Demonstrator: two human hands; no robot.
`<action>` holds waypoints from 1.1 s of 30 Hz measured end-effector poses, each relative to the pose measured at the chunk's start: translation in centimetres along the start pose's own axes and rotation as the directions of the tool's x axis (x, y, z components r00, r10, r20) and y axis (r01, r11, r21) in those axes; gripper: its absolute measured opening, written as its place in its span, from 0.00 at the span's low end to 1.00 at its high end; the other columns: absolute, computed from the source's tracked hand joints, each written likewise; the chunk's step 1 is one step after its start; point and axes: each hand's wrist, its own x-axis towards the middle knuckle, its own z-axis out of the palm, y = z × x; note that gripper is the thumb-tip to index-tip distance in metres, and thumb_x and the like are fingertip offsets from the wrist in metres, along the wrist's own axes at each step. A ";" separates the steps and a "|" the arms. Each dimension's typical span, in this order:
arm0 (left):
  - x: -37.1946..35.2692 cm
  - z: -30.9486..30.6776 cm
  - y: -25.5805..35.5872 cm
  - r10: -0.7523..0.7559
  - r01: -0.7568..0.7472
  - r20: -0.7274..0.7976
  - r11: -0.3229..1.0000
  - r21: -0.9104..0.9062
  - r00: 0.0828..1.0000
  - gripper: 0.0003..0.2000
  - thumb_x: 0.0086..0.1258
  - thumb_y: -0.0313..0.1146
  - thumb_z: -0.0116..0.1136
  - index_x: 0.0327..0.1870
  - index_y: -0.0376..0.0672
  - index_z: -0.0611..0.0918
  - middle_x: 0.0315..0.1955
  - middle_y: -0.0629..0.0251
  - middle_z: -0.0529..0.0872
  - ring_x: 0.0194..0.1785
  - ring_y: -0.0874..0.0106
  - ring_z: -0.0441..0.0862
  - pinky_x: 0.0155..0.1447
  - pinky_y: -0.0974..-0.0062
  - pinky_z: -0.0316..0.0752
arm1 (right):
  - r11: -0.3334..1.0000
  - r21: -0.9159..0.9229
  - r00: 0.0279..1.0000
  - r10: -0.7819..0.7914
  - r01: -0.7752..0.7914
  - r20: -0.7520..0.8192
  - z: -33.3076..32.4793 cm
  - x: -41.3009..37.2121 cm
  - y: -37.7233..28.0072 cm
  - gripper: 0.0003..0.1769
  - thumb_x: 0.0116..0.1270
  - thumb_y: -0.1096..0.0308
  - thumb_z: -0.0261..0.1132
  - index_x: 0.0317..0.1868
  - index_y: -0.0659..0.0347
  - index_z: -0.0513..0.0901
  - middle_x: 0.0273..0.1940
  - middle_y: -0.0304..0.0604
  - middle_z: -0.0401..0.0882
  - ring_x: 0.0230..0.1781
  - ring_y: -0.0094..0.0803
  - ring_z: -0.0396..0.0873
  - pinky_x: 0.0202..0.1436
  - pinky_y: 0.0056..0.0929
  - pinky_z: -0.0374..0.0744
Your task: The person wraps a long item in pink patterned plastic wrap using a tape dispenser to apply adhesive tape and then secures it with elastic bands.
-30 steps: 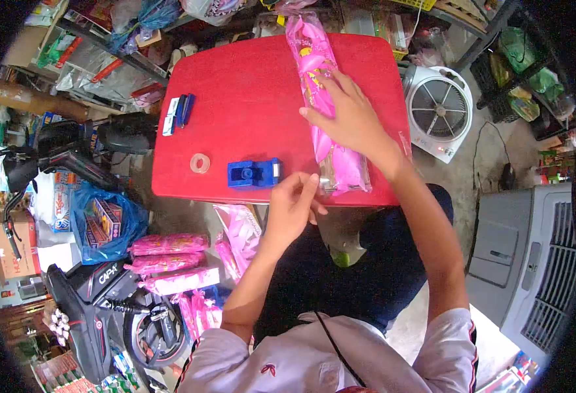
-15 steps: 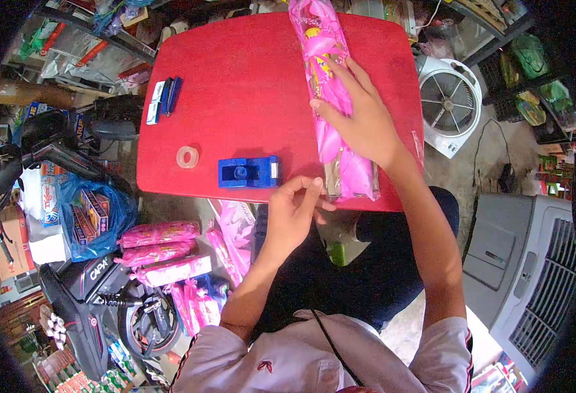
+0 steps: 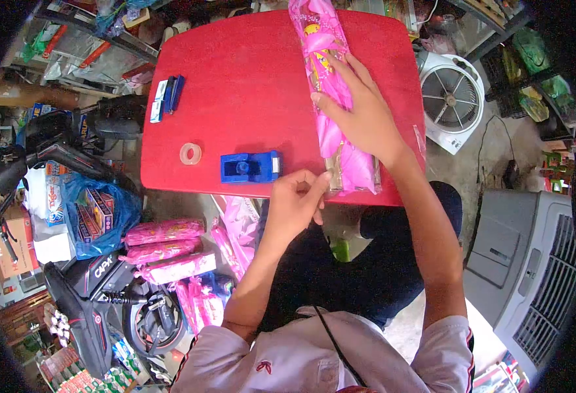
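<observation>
A long pink package point(image 3: 330, 134) in clear wrap lies lengthwise on the red table point(image 3: 235, 78), its lower end close to the front edge. My right hand point(image 3: 366, 121) rests across its middle with the fingers spread. Beside the package's lower left corner is my left hand point(image 3: 298, 196), thumb and forefinger pressed together; what they pinch, if anything, is too small to make out. To the left stand a blue tape dispenser point(image 3: 250, 168) and a roll of tape point(image 3: 190, 154). A blue stapler point(image 3: 173, 95) lies by a small white-and-teal box point(image 3: 158, 101).
Several pink packages point(image 3: 163, 242) are stacked on the left below the table, near a motorbike point(image 3: 81, 314) and a blue plastic bag point(image 3: 98, 216). At the right are a white fan point(image 3: 450, 98) and a grey air cooler point(image 3: 517, 262).
My left thumb has shifted slightly right and up to the package's corner, and its fingers have curled in more. My right hand stays on the package. The view has moved slightly.
</observation>
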 end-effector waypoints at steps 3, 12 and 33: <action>-0.2 0.1 -0.1 0.020 -0.020 -0.035 1.000 0.018 0.999 0.14 0.82 0.37 0.61 0.37 0.35 0.81 0.20 0.65 0.82 0.14 0.78 0.77 0.16 0.79 0.64 | 1.000 0.018 1.000 -0.008 0.008 -0.010 0.0 -0.1 0.0 0.41 0.70 0.45 0.71 0.78 0.50 0.71 0.78 0.70 0.61 0.75 0.68 0.67 0.78 0.53 0.69; -4.2 2.5 -1.4 0.746 -0.577 -0.030 0.539 0.614 0.665 0.30 0.73 0.30 0.61 0.77 0.35 0.72 0.72 0.39 0.67 0.69 0.48 0.74 0.74 0.54 0.69 | 0.999 0.026 0.999 -0.020 0.020 -0.029 0.1 -0.2 0.4 0.41 0.70 0.45 0.70 0.79 0.50 0.70 0.77 0.69 0.62 0.74 0.69 0.68 0.77 0.55 0.70; -3.9 3.7 -2.9 0.701 -0.391 -0.103 0.506 0.769 0.705 0.27 0.71 0.33 0.63 0.71 0.40 0.79 0.66 0.46 0.75 0.70 0.50 0.70 0.74 0.51 0.58 | 1.000 0.023 1.000 0.007 -0.006 -0.024 0.4 -0.2 0.7 0.42 0.70 0.45 0.70 0.79 0.50 0.69 0.79 0.67 0.60 0.75 0.69 0.67 0.77 0.54 0.70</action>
